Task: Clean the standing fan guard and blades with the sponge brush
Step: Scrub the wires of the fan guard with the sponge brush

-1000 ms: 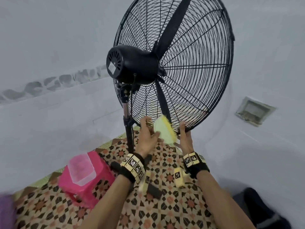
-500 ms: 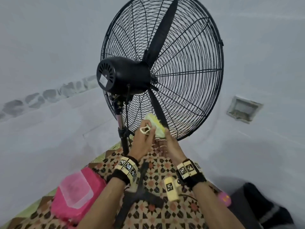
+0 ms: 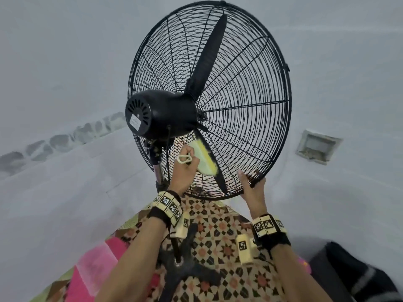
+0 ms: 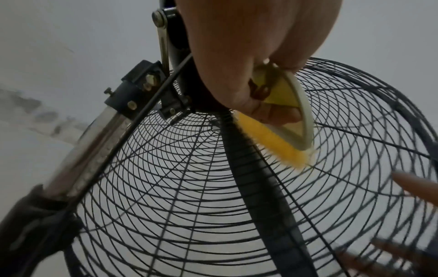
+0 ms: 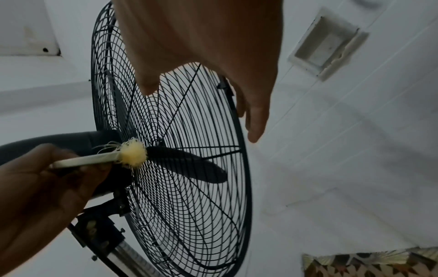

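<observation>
The black standing fan's wire guard (image 3: 246, 101) faces right, seen from behind, with the motor housing (image 3: 161, 114) at left. A blade (image 3: 207, 55) points up inside the guard and another blade (image 3: 214, 171) points down. My left hand (image 3: 185, 171) grips a pale brush (image 3: 202, 158), and its yellow bristles (image 4: 267, 142) press on the rear guard wires just below the motor. My right hand (image 3: 253, 188) holds the guard's lower rim, thumb on the rear wires and fingers (image 5: 255, 121) round the outer edge.
The fan's chrome pole (image 3: 158, 171) and black cross base (image 3: 187, 267) stand on a patterned mat (image 3: 218, 232). A pink stool (image 3: 93, 264) is at lower left and a dark bag (image 3: 349, 273) at lower right. White walls close in behind, with a recessed box (image 3: 316, 147).
My left hand has lifted the brush up against the rear guard near the motor. My right hand has left the brush, moved right and taken hold of the guard's lower rim.
</observation>
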`<action>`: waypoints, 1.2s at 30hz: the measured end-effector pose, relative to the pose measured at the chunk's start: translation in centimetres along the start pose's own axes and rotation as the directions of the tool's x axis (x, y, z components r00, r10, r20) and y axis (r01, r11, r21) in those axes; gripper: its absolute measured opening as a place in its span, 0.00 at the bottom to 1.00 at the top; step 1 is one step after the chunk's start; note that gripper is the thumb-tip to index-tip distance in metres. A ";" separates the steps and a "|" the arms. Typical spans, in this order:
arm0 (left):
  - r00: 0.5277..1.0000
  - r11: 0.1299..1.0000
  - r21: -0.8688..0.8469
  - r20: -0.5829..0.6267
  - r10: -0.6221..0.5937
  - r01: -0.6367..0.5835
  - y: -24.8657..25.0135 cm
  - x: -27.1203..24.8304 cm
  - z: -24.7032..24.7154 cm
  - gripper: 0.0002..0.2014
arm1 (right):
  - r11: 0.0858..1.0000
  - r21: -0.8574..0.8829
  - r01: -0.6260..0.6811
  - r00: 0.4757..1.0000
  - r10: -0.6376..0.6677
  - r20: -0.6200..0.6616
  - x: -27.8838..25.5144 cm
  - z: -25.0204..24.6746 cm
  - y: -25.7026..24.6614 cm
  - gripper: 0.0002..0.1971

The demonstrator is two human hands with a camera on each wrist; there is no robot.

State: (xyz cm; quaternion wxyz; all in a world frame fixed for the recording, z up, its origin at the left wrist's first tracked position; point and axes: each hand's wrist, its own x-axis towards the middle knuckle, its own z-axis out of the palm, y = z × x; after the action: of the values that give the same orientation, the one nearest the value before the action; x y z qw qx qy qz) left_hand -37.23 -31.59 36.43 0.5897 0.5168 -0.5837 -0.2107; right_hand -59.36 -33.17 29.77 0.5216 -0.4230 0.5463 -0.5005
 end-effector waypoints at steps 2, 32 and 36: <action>1.000 1.000 0.006 0.019 -0.006 0.005 0.2 -0.3 -0.8 0.04 | 1.000 -0.028 0.006 1.000 -0.006 -0.007 0.3 0.5 0.2 0.60; 0.966 0.983 -0.070 -0.188 -0.180 0.170 1.4 0.5 0.0 0.28 | 0.998 -0.057 0.012 0.996 -0.007 0.087 0.1 -0.3 -0.8 0.62; 0.973 0.972 0.070 0.026 -0.227 0.225 0.0 -1.6 0.0 0.27 | 0.998 -0.050 -0.022 0.996 0.027 0.088 0.0 -1.1 -0.4 0.65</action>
State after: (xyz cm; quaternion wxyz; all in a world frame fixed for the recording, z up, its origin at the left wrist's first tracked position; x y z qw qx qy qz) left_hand -37.57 -30.24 35.68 0.5343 0.5958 -0.5376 -0.2655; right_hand -60.48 -33.15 30.15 0.5409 -0.4507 0.5400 -0.4612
